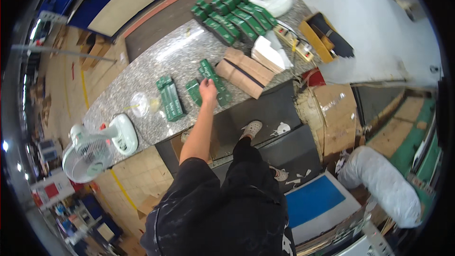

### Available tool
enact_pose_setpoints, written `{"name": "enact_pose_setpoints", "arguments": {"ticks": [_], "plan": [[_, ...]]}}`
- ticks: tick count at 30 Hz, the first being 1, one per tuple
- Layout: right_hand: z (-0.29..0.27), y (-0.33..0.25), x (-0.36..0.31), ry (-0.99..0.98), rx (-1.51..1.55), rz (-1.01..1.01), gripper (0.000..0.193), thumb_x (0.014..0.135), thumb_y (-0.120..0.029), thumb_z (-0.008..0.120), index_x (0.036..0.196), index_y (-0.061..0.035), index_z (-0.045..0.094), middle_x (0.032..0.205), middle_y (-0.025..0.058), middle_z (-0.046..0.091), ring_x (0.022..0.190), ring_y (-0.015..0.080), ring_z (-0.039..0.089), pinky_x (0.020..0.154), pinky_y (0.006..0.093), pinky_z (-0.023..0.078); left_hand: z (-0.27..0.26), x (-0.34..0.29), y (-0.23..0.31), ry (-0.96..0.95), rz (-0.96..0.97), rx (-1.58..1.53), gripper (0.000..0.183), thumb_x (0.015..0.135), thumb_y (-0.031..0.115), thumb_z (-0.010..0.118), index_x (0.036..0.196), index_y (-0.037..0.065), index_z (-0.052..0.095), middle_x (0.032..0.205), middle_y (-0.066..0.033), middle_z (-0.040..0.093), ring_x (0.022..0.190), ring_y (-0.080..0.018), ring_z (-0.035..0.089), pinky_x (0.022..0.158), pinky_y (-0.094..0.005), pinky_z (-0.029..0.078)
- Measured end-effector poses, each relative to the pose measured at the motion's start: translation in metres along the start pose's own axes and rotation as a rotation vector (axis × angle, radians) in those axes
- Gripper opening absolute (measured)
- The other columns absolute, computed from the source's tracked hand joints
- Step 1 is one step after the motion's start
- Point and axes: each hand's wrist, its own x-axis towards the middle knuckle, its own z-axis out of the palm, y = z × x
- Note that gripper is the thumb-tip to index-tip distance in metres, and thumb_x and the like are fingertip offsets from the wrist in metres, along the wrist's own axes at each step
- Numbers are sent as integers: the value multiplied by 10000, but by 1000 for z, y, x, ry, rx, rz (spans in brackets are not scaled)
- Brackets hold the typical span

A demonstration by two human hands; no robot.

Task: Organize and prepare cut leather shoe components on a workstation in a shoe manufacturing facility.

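Glossy dark-green oblong packets point(207, 69) bear small white lettering. The polished stone bench point(142, 66) is speckled grey, white and black. A single black stripe crosses the tan paper bundle point(247, 64). The round-caged plastic fan point(90, 158) is white with pale green. A rectangular panel point(315, 204) is bright blue within a whitish border.

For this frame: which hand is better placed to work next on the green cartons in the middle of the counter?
Probably the left: the left hand is right at those green cartons, touching or just above them. The right hand is out of view.
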Motion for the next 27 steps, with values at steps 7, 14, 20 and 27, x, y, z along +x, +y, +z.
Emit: {"name": "enact_pose_setpoints", "arguments": {"ticks": [7, 14, 20, 27], "plan": [[-43, -97, 17, -77, -32, 4, 335, 1063, -218, 685, 1326, -12, 657, 1138, 130, 756, 1042, 190, 715, 904, 324, 554, -52, -43, 43, -6, -206, -122, 413, 1121, 261, 534, 1372, -59, 603, 1223, -178, 706, 1120, -258, 655, 1003, -384, 491], [-62, -114, 36, -129, 12, 33, 338, 1065, -213, 684, 1335, -14, 646, 1131, 112, 750, 1022, 184, 709, 889, 317, 551, -78, -31, 23, -5, -117, -5, 417, 1120, 247, 563, 1368, -87, 578, 1158, -138, 713, 1034, -200, 638, 910, -349, 503], [-81, -135, 46, -132, 51, 77, 340, 1067, -209, 682, 1343, -16, 636, 1125, 97, 745, 1005, 178, 705, 876, 310, 549, -21, -23, 31, -125, -266, -332, 411, 1101, 149, 605, 1425, -82, 504, 1094, -130, 750, 908, -186, 712, 829, -322, 545], [-99, -168, 42, 85, 206, 299, 334, 1075, -222, 682, 1337, -27, 611, 1098, 65, 705, 893, 116, 639, 779, 277, 499, 2, -14, 9, 52, -303, -203, 373, 1091, 182, 633, 1368, -48, 539, 1166, -110, 707, 999, -181, 662, 873, -333, 536]]}}
